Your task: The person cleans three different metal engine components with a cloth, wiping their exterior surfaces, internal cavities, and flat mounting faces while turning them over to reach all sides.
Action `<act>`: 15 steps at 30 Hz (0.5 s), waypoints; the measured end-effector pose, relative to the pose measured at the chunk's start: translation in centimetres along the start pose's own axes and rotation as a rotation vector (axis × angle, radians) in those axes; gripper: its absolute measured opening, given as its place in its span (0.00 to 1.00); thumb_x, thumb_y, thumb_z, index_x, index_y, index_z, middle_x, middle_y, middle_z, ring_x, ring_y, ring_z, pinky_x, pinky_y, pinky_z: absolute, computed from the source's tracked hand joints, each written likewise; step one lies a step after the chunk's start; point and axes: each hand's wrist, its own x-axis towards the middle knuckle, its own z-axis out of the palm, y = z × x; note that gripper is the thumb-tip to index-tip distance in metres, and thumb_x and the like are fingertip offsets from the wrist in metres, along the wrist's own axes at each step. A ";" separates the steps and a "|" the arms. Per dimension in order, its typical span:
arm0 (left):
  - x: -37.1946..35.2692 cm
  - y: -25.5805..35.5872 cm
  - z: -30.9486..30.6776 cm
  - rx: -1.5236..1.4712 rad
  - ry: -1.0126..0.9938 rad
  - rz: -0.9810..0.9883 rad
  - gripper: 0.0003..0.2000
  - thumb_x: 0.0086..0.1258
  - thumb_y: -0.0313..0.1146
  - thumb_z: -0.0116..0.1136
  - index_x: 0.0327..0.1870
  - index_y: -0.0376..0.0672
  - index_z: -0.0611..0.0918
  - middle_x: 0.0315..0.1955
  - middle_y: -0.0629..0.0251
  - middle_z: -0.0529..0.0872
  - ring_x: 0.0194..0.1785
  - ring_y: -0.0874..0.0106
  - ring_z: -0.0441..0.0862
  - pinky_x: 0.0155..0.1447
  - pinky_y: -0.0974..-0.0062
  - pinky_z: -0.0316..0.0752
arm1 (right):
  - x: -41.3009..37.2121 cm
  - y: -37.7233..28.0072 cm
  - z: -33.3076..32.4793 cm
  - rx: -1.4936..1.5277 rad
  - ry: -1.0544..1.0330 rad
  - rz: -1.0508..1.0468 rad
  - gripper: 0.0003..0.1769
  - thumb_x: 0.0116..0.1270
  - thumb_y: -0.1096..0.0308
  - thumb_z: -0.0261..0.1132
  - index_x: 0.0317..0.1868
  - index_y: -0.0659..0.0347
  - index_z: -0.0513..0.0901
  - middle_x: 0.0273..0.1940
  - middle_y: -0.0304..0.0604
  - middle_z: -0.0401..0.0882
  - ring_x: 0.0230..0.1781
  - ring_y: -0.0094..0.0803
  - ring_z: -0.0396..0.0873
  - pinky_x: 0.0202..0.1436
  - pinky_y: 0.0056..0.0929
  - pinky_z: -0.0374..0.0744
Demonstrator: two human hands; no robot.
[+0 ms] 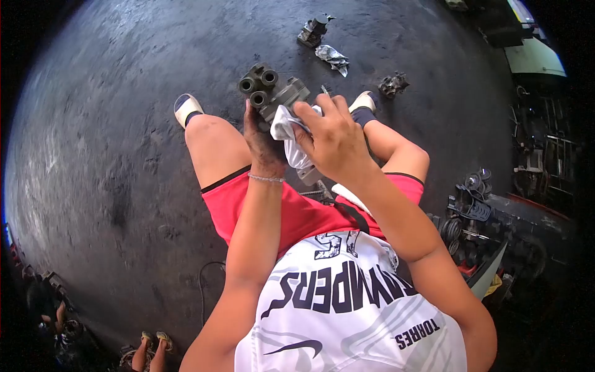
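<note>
A grey metal valve-like part point(282, 96) with several round ports is held up between my knees. My left hand point(263, 146) is closed around its left side and underside, fingers partly hidden behind it. My right hand point(334, 136) pinches a white cloth point(291, 133) and presses it against the near side of the part. A thin pale tip point(325, 90) pokes out beyond my right fingers; what it belongs to I cannot make out. Below the cloth, a lower grey piece point(308, 175) shows, seemingly of the same part.
On the dark floor ahead lie a dirty metal part point(312, 32), a crumpled stained cloth point(333, 59) and another greasy metal part point(393, 85). Assorted machine parts point(471, 198) pile up at right. Another person's feet point(155, 341) show at lower left, near a black cable point(202, 279).
</note>
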 end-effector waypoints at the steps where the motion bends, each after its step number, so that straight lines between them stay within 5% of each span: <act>1: 0.1 -0.1 0.0 0.001 0.002 0.000 0.22 0.71 0.51 0.39 0.54 0.44 0.74 0.47 0.61 0.80 0.50 0.66 0.77 0.56 0.67 0.70 | 0.3 0.3 0.1 0.002 -0.001 0.000 0.09 0.60 0.60 0.60 0.38 0.53 0.77 0.36 0.48 0.71 0.39 0.45 0.71 0.33 0.39 0.77; 5: 0.4 -0.2 0.4 -0.008 0.039 0.030 0.23 0.70 0.51 0.37 0.56 0.44 0.73 0.51 0.59 0.78 0.52 0.63 0.77 0.58 0.63 0.70 | 2.0 4.2 0.7 0.060 0.012 -0.010 0.10 0.62 0.61 0.59 0.37 0.58 0.78 0.30 0.50 0.75 0.31 0.46 0.75 0.34 0.40 0.75; 7: 0.4 0.0 0.7 0.000 0.025 0.072 0.24 0.70 0.51 0.37 0.57 0.43 0.71 0.51 0.56 0.77 0.53 0.60 0.76 0.58 0.60 0.70 | 2.9 5.9 -0.2 0.593 -0.118 0.493 0.08 0.62 0.65 0.58 0.34 0.61 0.77 0.28 0.51 0.76 0.28 0.46 0.76 0.34 0.38 0.74; 8: 0.7 0.4 0.1 -0.035 0.045 0.051 0.25 0.70 0.52 0.36 0.59 0.42 0.69 0.52 0.53 0.77 0.53 0.57 0.76 0.58 0.58 0.70 | 2.5 5.8 -0.1 0.595 -0.114 0.489 0.08 0.62 0.65 0.58 0.34 0.61 0.77 0.28 0.51 0.76 0.28 0.46 0.76 0.34 0.38 0.74; 10: 1.1 0.5 0.2 0.029 0.060 0.104 0.26 0.70 0.53 0.36 0.59 0.42 0.69 0.52 0.53 0.76 0.53 0.57 0.76 0.58 0.59 0.71 | 1.3 4.1 -0.9 0.624 0.115 0.430 0.06 0.62 0.69 0.56 0.32 0.63 0.77 0.24 0.50 0.74 0.25 0.46 0.75 0.33 0.37 0.73; 13: 0.4 0.6 0.4 0.073 0.094 0.145 0.27 0.70 0.54 0.37 0.58 0.41 0.69 0.53 0.53 0.76 0.52 0.58 0.77 0.56 0.59 0.72 | -0.8 -0.7 -1.6 0.453 0.208 -0.192 0.04 0.53 0.75 0.59 0.31 0.61 0.76 0.26 0.48 0.74 0.25 0.46 0.75 0.29 0.36 0.72; 15: 1.6 0.6 -2.3 0.030 -0.023 0.096 0.29 0.69 0.56 0.37 0.58 0.40 0.70 0.49 0.53 0.78 0.49 0.59 0.77 0.55 0.59 0.72 | -3.0 -4.5 -0.8 0.794 -0.233 -0.228 0.07 0.51 0.73 0.64 0.32 0.61 0.75 0.27 0.47 0.75 0.27 0.44 0.76 0.30 0.36 0.74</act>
